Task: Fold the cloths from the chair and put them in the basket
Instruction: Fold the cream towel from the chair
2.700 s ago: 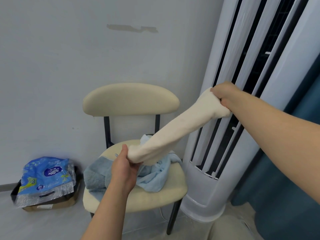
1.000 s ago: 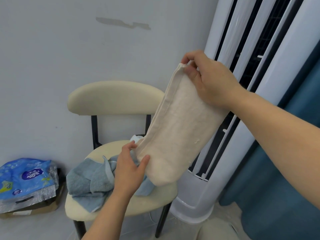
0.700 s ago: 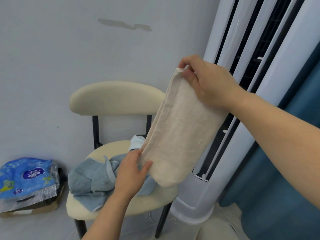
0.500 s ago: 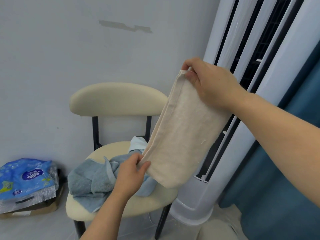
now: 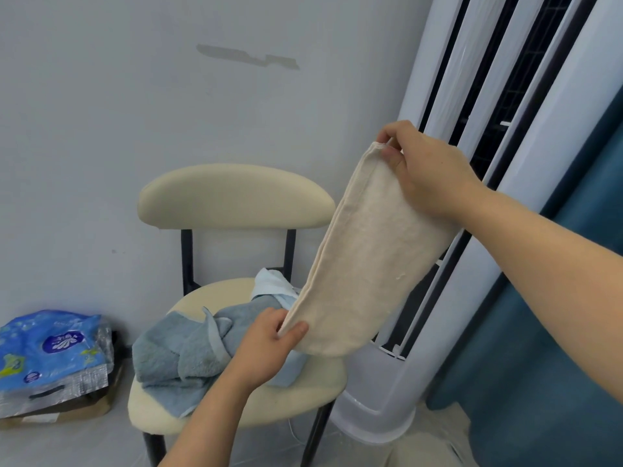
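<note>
A cream cloth (image 5: 367, 257) hangs in the air as a long folded strip, slanting from upper right to lower left. My right hand (image 5: 424, 166) pinches its top end. My left hand (image 5: 266, 352) pinches its lower left corner just above the seat. Below, a cream padded chair (image 5: 232, 193) with black legs carries a heap of blue cloths (image 5: 192, 352), with a paler blue one (image 5: 274, 284) at the back. No basket is in view.
A tall white standing air conditioner (image 5: 472, 136) rises right of the chair, close behind the cream cloth. A dark blue curtain (image 5: 553, 348) hangs at the far right. A blue plastic pack (image 5: 47, 352) sits on a cardboard box on the floor at left.
The cream cloth went from a twisted roll stretched between my hands to a flat folded strip. My right hand raised the top end, and my left hand took the bottom corner.
</note>
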